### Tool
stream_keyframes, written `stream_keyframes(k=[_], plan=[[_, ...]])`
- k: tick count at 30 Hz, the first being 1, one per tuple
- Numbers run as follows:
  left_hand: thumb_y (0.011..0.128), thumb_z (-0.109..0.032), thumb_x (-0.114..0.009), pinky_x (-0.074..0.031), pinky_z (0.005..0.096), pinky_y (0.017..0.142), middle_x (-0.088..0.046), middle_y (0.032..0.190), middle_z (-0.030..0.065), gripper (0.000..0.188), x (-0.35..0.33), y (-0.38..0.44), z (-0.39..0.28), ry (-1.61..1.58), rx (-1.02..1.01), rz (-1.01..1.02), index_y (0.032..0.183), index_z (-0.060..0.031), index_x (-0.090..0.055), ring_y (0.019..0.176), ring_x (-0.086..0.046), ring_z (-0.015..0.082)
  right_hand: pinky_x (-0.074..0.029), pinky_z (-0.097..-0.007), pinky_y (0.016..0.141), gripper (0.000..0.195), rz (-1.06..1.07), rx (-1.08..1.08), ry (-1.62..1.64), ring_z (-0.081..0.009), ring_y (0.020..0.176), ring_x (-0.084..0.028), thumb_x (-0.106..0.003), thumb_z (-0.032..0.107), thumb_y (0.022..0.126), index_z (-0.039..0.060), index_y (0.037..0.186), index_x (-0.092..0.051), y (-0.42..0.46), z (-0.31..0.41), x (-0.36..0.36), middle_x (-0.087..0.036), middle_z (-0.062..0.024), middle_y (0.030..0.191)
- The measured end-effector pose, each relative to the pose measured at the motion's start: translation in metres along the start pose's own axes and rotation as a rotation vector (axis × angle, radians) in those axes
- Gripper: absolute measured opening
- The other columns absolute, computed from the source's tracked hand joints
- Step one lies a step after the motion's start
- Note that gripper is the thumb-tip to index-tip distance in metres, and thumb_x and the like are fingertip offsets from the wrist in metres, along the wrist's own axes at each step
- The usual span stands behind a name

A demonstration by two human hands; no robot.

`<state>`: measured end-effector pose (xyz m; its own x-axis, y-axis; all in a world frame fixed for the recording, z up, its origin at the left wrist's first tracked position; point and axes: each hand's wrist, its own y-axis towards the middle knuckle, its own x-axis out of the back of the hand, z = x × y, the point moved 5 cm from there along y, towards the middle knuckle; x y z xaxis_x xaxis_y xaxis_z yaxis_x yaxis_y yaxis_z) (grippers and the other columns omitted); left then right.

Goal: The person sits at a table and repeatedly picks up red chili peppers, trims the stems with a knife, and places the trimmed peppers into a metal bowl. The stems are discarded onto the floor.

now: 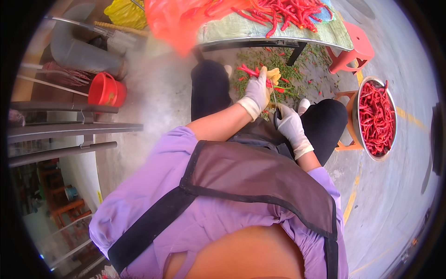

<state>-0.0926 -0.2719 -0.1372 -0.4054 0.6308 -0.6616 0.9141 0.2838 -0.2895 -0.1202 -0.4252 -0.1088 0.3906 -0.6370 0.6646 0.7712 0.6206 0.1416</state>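
My left hand (259, 89), in a pale glove with yellowish fingertips, is closed on a small bunch of red chili peppers (248, 70), whose green stems point to the right. My right hand (290, 122), also gloved, holds scissors (277, 117) by their black handles. The blades point up to the stem end of the bunch, close to my left fingers. Whether they touch a stem is not clear. Beyond my hands, a heap of red chilies (292, 14) lies on a green-topped table (223, 29).
Cut green stems (292, 71) litter the floor below. On the right, a metal basin (356, 120) full of red chilies stands on an orange stool (343, 139). A red stool (360, 42) is beside the table. A red bucket (102, 90) and a grey pipe (87, 55) are on the left.
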Motion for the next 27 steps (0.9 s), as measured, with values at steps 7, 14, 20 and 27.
stream_keyframes(k=[7,14,20,27], plan=[[0.109,-0.044,-0.039,-0.041,0.0375,0.109,-0.060,0.140,0.0144,0.058,0.003,0.001,0.010,-0.018,0.082,-0.032,0.133,0.0055,-0.058,0.128,-0.057,0.0262,-0.054,-0.0472,0.077,0.027,-0.020,-0.013,0.055,-0.0419,0.085,-0.067,-0.068,0.019,0.086,0.0061,0.110,-0.070,0.000,-0.004,0.001,-0.070,-0.0221,0.089],[0.109,-0.044,-0.042,-0.042,0.0374,0.108,-0.062,0.138,0.0138,0.056,0.001,-0.006,0.008,-0.008,0.102,-0.060,0.131,0.0046,-0.059,0.125,-0.058,0.0253,-0.054,-0.0460,0.075,0.026,-0.009,-0.069,0.100,-0.0407,0.083,-0.067,-0.072,0.026,0.087,0.0062,0.103,-0.071,0.000,0.005,0.006,-0.070,-0.0213,0.088],[0.108,-0.039,-0.046,-0.046,0.0389,0.104,-0.065,0.133,0.0141,0.050,0.013,0.002,0.014,-0.031,0.086,-0.119,0.128,0.0052,-0.060,0.122,-0.061,0.0279,-0.054,-0.0414,0.070,0.021,0.047,-0.183,0.244,-0.0371,0.079,-0.069,-0.073,0.024,0.088,0.0069,0.101,-0.072,-0.004,0.000,0.004,-0.070,-0.0214,0.084],[0.108,-0.036,-0.047,-0.047,0.0439,0.106,-0.065,0.130,0.0168,0.043,0.007,0.007,-0.038,-0.144,-0.049,-0.242,0.117,0.0031,-0.064,0.120,-0.063,0.0308,-0.053,-0.0448,0.071,0.025,-0.094,-0.073,0.100,-0.0379,0.078,-0.068,-0.071,0.023,0.087,0.0093,0.108,-0.072,0.002,0.017,0.017,-0.068,-0.0200,0.079]])
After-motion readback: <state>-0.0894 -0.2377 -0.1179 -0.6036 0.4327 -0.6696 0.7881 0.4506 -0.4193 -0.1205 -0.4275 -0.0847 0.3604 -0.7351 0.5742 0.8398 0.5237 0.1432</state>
